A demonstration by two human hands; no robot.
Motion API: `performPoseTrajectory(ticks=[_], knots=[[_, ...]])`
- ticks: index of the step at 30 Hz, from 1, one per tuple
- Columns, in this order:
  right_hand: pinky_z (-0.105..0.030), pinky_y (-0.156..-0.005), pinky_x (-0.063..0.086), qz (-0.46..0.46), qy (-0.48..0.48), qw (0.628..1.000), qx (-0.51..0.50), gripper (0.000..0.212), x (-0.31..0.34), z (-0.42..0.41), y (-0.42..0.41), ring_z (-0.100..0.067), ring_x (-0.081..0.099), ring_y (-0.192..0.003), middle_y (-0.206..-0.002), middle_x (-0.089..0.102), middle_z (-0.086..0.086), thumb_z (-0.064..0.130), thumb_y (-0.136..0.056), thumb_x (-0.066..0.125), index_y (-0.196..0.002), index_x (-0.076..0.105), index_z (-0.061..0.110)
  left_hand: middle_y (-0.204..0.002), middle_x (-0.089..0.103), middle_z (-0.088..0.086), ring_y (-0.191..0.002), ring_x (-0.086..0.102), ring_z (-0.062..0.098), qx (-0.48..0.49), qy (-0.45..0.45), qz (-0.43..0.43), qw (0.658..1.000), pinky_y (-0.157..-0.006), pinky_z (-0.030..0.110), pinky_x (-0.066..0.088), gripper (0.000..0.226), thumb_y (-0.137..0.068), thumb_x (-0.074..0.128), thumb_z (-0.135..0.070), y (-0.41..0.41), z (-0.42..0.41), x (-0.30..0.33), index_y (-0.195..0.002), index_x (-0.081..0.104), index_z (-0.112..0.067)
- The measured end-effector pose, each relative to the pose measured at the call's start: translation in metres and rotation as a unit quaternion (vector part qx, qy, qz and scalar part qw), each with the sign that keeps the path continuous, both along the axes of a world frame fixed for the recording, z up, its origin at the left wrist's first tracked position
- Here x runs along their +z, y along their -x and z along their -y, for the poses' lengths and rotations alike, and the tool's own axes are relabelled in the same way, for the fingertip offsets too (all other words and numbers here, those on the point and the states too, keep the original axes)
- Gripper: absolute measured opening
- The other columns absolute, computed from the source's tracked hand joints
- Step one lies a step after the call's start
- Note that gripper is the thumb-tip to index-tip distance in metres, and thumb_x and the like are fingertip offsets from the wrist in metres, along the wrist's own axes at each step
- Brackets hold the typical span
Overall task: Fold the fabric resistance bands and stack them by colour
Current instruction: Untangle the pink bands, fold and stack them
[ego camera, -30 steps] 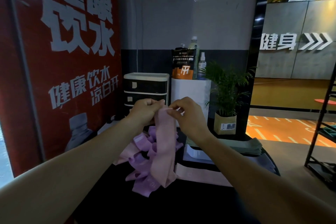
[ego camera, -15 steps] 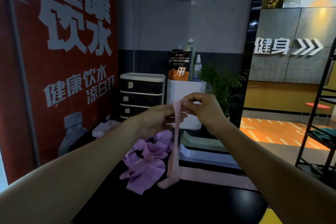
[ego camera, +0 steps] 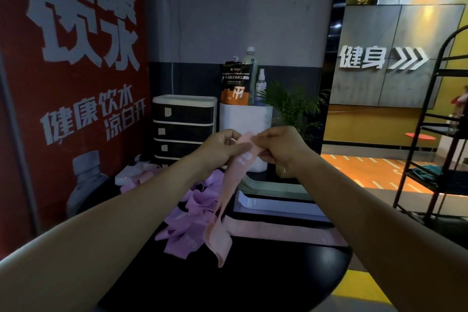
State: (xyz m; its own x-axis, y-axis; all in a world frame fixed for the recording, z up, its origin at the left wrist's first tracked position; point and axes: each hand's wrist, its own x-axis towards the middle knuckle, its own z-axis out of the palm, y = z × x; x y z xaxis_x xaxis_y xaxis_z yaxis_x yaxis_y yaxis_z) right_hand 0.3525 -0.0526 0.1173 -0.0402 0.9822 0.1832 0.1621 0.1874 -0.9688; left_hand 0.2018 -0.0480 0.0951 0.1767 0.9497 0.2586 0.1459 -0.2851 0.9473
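A pink fabric band [ego camera: 229, 192] hangs from both hands above the black table [ego camera: 266, 276]. My left hand [ego camera: 219, 147] pinches its top edge on the left, and my right hand [ego camera: 281, 148] pinches the same top edge on the right. The band's lower end curls just above the tabletop. Behind it lies a loose heap of purple bands [ego camera: 195, 213]. A pink band [ego camera: 283, 232] lies flat across the table to the right. Folded pale bands [ego camera: 276, 204] are stacked beyond it.
A drawer unit [ego camera: 184, 126], a white box [ego camera: 245, 119] with a pouch and bottles on top, and a potted plant [ego camera: 293, 106] stand at the table's back. A red poster wall [ego camera: 71, 83] is on the left. A black shelf rack [ego camera: 440, 147] stands on the right.
The band has turned from edge-on to showing its flat face. My left hand has risen to meet my right hand at the band's top edge. The camera has shifted slightly.
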Motion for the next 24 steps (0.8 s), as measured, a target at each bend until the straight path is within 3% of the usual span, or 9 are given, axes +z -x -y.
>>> performPoseTrajectory(ticks=[3,6,10,14,16,20,22,24], knots=[[-0.013,-0.038,0.044,0.003,-0.022,0.998,-0.053,0.017,0.004,0.000,-0.011,-0.006,0.054,-0.038,-0.065,0.058,-0.007,0.006,-0.089,0.061,-0.072,0.061,0.006,-0.089,0.066,0.007,-0.076,0.060,0.019,-0.013,0.020,-0.090,0.996,-0.067,0.030,0.048,0.015,-0.082,0.069,-0.010,0.003,0.002,-0.007,-0.094,0.061,-0.011],[-0.018,-0.042,0.047,-0.010,-0.023,0.992,-0.121,0.014,-0.001,-0.004,-0.036,-0.015,0.052,-0.050,-0.071,0.060,-0.011,0.007,-0.089,0.061,-0.075,0.063,0.005,-0.089,0.067,0.000,-0.074,0.059,0.012,-0.051,0.040,-0.240,0.969,-0.059,0.019,0.045,0.023,-0.079,0.072,-0.011,0.007,0.003,-0.025,-0.101,0.065,-0.010],[-0.031,-0.058,0.049,-0.005,0.021,0.983,-0.181,0.021,-0.020,-0.009,-0.073,-0.022,0.053,-0.055,-0.072,0.060,-0.016,0.004,-0.087,0.060,-0.066,0.060,0.008,-0.082,0.064,-0.005,-0.079,0.059,0.012,-0.060,0.045,-0.324,0.943,-0.061,0.016,0.044,0.013,-0.081,0.072,-0.015,0.014,0.001,-0.050,-0.093,0.066,-0.015],[-0.023,-0.044,0.044,-0.045,0.099,0.972,-0.207,0.020,-0.044,-0.007,-0.099,-0.019,0.049,-0.051,-0.065,0.051,-0.013,-0.001,-0.087,0.055,-0.069,0.049,0.003,-0.071,0.058,-0.008,-0.067,0.051,0.004,-0.055,0.069,-0.434,0.896,-0.060,0.012,0.039,0.013,-0.083,0.069,-0.027,0.029,-0.003,-0.069,-0.075,0.062,-0.021],[-0.029,-0.054,0.045,-0.078,0.112,0.964,-0.226,0.022,-0.058,-0.009,-0.109,-0.021,0.050,-0.055,-0.066,0.050,-0.014,-0.006,-0.083,0.055,-0.065,0.046,0.003,-0.075,0.061,-0.005,-0.070,0.052,0.006,-0.051,0.085,-0.450,0.887,-0.068,0.018,0.040,0.016,-0.082,0.069,-0.031,0.037,-0.008,-0.078,-0.080,0.064,-0.015],[-0.032,-0.061,0.047,-0.070,0.135,0.953,-0.262,0.026,-0.082,-0.011,-0.128,-0.027,0.052,-0.056,-0.060,0.051,-0.013,-0.006,-0.080,0.057,-0.058,0.046,0.002,-0.071,0.055,-0.006,-0.072,0.049,0.007,-0.029,0.116,-0.406,0.906,-0.068,0.018,0.037,0.027,-0.082,0.069,-0.033,0.048,-0.013,-0.084,-0.079,0.063,-0.007],[-0.025,-0.051,0.049,-0.072,0.146,0.953,-0.256,0.026,-0.090,-0.010,-0.138,-0.025,0.053,-0.056,-0.064,0.052,-0.014,-0.004,-0.081,0.063,-0.061,0.048,0.003,-0.073,0.055,-0.001,-0.075,0.048,0.010,-0.034,0.135,-0.373,0.917,-0.070,0.022,0.037,0.032,-0.082,0.070,-0.033,0.049,-0.016,-0.087,-0.085,0.064,-0.002],[-0.019,-0.039,0.046,-0.077,0.155,0.952,-0.251,0.022,-0.098,-0.009,-0.146,-0.022,0.053,-0.058,-0.074,0.053,-0.015,-0.002,-0.081,0.065,-0.066,0.050,0.004,-0.064,0.052,-0.004,-0.063,0.046,0.008,-0.035,0.174,-0.317,0.932,-0.062,0.019,0.039,0.020,-0.085,0.067,-0.029,0.045,-0.018,-0.089,-0.078,0.062,-0.011]])
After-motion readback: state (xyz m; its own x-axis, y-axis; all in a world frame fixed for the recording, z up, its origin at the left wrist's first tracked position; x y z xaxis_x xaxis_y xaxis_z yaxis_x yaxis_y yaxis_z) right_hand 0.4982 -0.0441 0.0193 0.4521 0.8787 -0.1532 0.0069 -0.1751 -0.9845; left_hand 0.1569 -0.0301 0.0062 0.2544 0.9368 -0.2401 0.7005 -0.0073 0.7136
